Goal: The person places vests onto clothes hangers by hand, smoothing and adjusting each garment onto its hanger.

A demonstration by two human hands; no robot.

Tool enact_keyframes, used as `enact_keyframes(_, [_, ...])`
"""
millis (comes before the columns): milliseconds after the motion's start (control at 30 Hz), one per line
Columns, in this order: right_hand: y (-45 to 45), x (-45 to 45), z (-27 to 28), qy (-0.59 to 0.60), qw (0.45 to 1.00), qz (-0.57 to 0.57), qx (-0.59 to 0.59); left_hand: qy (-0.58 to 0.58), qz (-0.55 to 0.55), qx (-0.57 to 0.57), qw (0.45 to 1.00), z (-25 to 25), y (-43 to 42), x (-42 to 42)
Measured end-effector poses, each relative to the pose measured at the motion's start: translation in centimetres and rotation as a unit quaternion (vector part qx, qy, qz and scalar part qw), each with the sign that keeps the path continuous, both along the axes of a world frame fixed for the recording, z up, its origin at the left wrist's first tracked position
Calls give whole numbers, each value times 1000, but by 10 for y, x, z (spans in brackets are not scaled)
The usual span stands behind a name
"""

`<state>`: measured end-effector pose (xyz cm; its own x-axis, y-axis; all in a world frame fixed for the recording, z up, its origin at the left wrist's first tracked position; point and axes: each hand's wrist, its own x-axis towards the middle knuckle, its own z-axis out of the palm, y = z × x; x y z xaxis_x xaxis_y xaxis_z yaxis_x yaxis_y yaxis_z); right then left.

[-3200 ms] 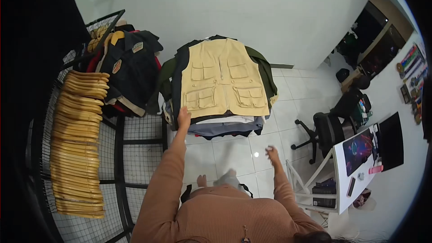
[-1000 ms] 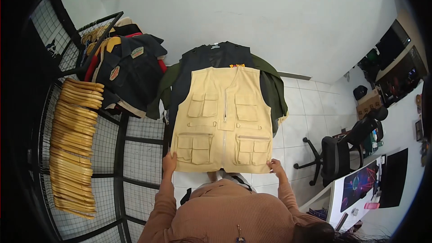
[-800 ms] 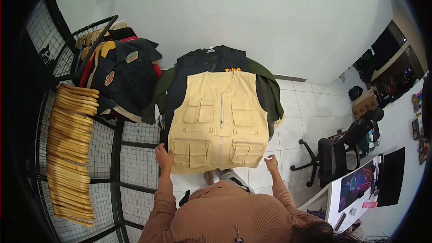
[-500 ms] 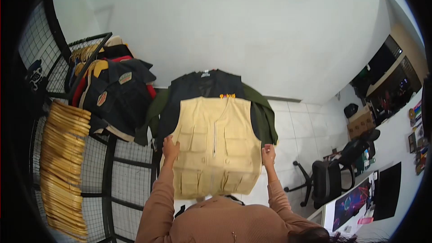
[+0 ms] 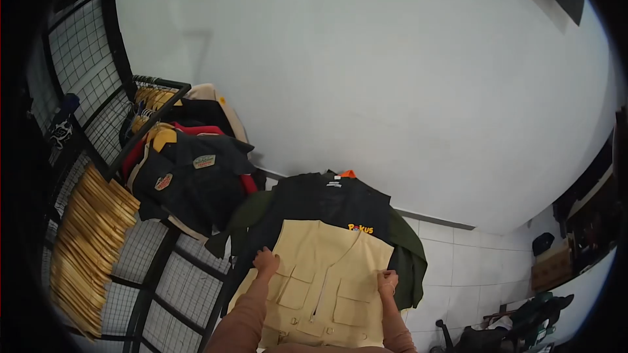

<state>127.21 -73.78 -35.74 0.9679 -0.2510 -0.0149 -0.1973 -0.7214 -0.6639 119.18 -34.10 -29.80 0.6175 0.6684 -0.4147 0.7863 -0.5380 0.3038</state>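
Since a second ago, both hands have moved from the hem of a cream pocketed vest (image 5: pixel 330 287) up its sides to about chest-pocket height. The person's left hand (image 5: pixel 266 262) has its fingers curled at the vest's edge below one armhole; the right hand (image 5: pixel 386 282) is bent at the opposite edge. Whether either pinches the cloth, I cannot tell. The vest lies front up, spread over a black garment (image 5: pixel 320 204) lettered "Pokus", with an olive sleeve (image 5: pixel 410 261) showing beside it. To the left, a dark patched shirt (image 5: pixel 196 186) hangs near a row of wooden hangers (image 5: pixel 95 248). White floor tiles (image 5: pixel 438 268) lie to the right.
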Motion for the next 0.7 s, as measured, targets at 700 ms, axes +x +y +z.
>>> enact_keyframes(700, [27, -8, 70, 114, 911, 122, 376, -8, -20, -18, 1000, -41, 15, 0])
